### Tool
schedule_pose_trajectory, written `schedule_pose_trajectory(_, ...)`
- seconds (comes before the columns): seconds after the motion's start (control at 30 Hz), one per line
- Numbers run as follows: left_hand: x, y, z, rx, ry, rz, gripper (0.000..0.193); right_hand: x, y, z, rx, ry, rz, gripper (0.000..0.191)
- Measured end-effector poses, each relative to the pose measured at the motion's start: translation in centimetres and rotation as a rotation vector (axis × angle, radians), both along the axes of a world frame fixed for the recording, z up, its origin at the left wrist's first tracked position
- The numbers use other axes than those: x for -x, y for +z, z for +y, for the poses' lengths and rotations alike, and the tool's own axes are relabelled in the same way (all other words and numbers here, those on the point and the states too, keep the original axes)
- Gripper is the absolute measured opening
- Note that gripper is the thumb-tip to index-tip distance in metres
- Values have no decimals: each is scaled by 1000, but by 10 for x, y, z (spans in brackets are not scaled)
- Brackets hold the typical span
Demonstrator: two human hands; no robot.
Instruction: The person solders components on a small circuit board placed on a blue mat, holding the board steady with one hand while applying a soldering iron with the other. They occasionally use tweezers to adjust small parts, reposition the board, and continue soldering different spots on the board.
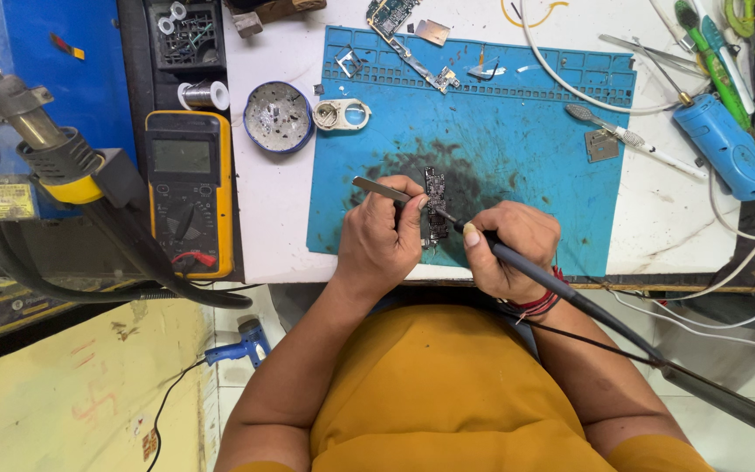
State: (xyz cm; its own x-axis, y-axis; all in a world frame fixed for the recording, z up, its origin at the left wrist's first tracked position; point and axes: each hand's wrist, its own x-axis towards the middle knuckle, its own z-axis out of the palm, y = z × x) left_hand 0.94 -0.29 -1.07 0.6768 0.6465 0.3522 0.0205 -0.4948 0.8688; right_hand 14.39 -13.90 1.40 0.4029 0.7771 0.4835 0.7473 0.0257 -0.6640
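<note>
1. Narrow dark circuit board (435,205), a slim rectangle studded with tiny components, lies upright on the blackened middle of the blue rubbery work mat (526,157), between the two hands.
2. Left hand (380,236) has its fingers (412,212) pinched shut on flat metal tweezers (377,188), whose tips reach the board's left edge.
3. Right hand (509,249) has its fingers closed around a dark pencil-shaped soldering iron (535,273); the thin tip touches the board's lower part, and the handle and cable trail off to the lower right.
4. Red thread bands (542,301) circle the right wrist.
5. On the white surface (264,227) left of the mat sit a round blue-rimmed tin (278,116) of grey crusted residue and a small solder spool (204,94).
6. Further left lies a yellow-cased multimeter (190,188) with a grey screen, round dial and red lead.
7. At the mat's right lie a blue cylindrical tool (727,144) and a small square metal shield (601,146).
</note>
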Motion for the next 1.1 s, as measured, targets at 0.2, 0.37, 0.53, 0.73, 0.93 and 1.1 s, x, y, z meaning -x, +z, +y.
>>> schedule_pose_trajectory(0.2,0,-1,0,-20,-2,-9,18,0,1,0,-8,7,1,12)
schedule_pose_trajectory(0.37,0,0,0,-16,0,-9,18,0,1,1,-2,12,-8,12)
schedule_pose_trajectory(0.53,0,1,0,-2,10,6,17,0,1,1,1,13,-2,12)
schedule_pose_trajectory(0.73,0,1,0,-6,6,2,17,-1,1,1,1,17,5,11)
schedule_pose_trajectory(0.93,1,0,0,-11,8,-32,17,-1,2,0,-16,11,18,11)
schedule_pose_trajectory(1.1,0,0,0,-5,6,-28,17,0,2,1,-11,9,-2,11)
